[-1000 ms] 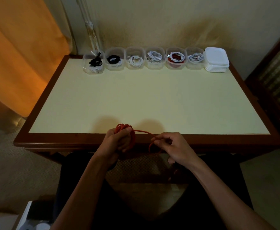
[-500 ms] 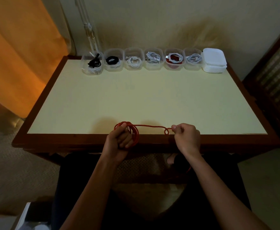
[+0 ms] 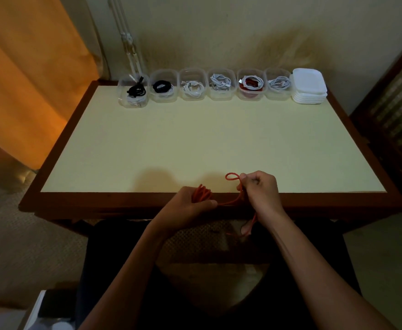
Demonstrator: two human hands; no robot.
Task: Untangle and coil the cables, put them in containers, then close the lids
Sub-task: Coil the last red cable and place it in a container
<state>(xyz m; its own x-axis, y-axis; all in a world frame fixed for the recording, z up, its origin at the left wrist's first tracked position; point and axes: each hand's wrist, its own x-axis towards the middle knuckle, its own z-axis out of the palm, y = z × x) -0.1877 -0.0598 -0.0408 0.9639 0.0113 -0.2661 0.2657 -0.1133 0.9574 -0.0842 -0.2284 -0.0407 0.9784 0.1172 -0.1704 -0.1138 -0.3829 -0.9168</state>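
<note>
At the table's near edge my left hand [image 3: 185, 206] grips a small coil of red cable [image 3: 201, 192]. From the coil the cable runs right to my right hand [image 3: 260, 190], which pinches it so that a small loop sticks up at the fingertips. The loose tail hangs down below the table edge. Along the far edge stands a row of several clear containers [image 3: 193, 85], open, each holding coiled black, white or red cables. A stack of white lids [image 3: 309, 85] sits at the right end of the row.
The table [image 3: 195, 139] has a pale yellow top and a dark wood rim. An orange curtain [image 3: 24, 79] hangs at the left. A dark wooden cabinet [image 3: 395, 110] stands at the right. My lap lies below the near edge.
My right hand has moved up and slightly left, lifting a small loop of cable above the table edge. My left hand has dropped a little with the coil.
</note>
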